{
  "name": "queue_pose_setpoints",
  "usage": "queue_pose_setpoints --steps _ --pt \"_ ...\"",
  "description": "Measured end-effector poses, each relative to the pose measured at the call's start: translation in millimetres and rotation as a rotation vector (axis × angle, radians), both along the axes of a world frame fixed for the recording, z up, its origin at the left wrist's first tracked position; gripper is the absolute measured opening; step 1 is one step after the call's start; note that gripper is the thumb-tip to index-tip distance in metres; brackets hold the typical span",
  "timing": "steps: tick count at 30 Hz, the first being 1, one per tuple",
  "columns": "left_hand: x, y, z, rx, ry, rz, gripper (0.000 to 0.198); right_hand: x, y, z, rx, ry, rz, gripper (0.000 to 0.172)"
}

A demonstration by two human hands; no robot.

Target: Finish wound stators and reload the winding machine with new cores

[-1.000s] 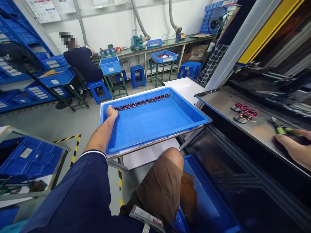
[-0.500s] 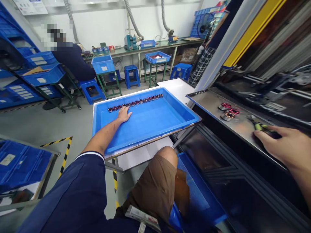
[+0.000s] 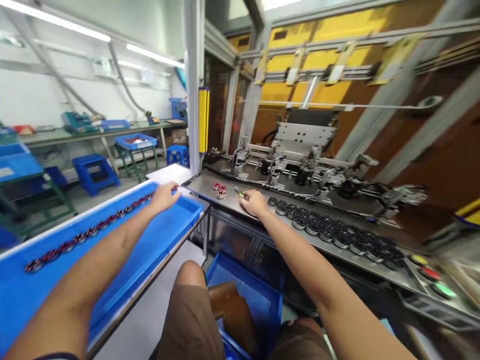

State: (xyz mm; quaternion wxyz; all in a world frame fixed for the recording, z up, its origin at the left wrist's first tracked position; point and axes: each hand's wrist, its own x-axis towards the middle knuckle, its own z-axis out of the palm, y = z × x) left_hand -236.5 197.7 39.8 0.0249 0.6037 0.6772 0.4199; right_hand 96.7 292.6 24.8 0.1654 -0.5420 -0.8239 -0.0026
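My left hand (image 3: 164, 196) reaches over the right end of a wide blue tray (image 3: 157, 240), fingers spread, next to a row of small red-wound round parts (image 3: 90, 231) along the tray's far wall. On the steel shelf (image 3: 262, 220) of a machine rests my right hand (image 3: 254, 202), its fingers curled on a small tool with a green handle (image 3: 240, 193). Three red-wound parts (image 3: 219, 189) lie just left of that hand. A long band of dark round parts (image 3: 337, 235) runs to its right.
Behind the shelf stands the machine's mechanism (image 3: 300, 160) inside a yellow-panelled frame. Coloured buttons (image 3: 431, 275) sit at the shelf's right end. A blue bin (image 3: 258, 300) lies by my knees. Benches, blue stools (image 3: 93, 172) and crates stand at the back left.
My view has swung right, from the tray to the machine. My left hand slid along the tray to its right end. My right hand now sits on the green-handled tool.
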Motion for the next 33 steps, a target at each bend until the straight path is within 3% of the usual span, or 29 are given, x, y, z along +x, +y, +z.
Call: queue_pose_setpoints --steps 3,7,12,17,20,23,25,28,31,33 --pt "65 34 7.1 -0.072 0.012 -0.103 0.014 0 1 -1.6 0.019 0.066 -0.019 0.032" --pt "126 61 -10.7 -0.152 -0.048 -0.083 0.045 2 6 -9.0 0.068 0.184 -0.010 0.032" --pt "152 78 -29.9 -0.161 -0.159 0.002 0.070 9 6 -10.6 0.281 0.381 -0.022 0.037" --pt "154 65 -28.5 -0.064 -0.224 -0.014 0.072 12 1 -4.3 0.415 0.547 0.028 0.038" --pt "153 35 -20.2 0.010 -0.252 -0.047 0.073 10 -4 4.9 0.409 0.645 0.090 0.029" --pt "152 -18 -15.7 0.208 -0.289 -0.189 0.072 7 -30 10.8 0.333 0.746 0.191 0.019" --pt "156 -63 -17.3 0.411 -0.290 -0.333 0.072 8 -69 7.8 0.241 0.817 0.264 0.020" --pt "170 -130 -22.1 0.610 -0.241 -0.494 0.079 18 -152 -1.5 0.032 0.917 0.360 0.029" --pt "189 -178 -23.9 0.653 -0.219 -0.609 0.084 32 -232 -2.4 -0.370 1.173 0.453 0.034" --pt "201 -196 -23.5 0.618 -0.232 -0.670 0.084 41 -268 2.6 -0.579 1.346 0.427 0.039"
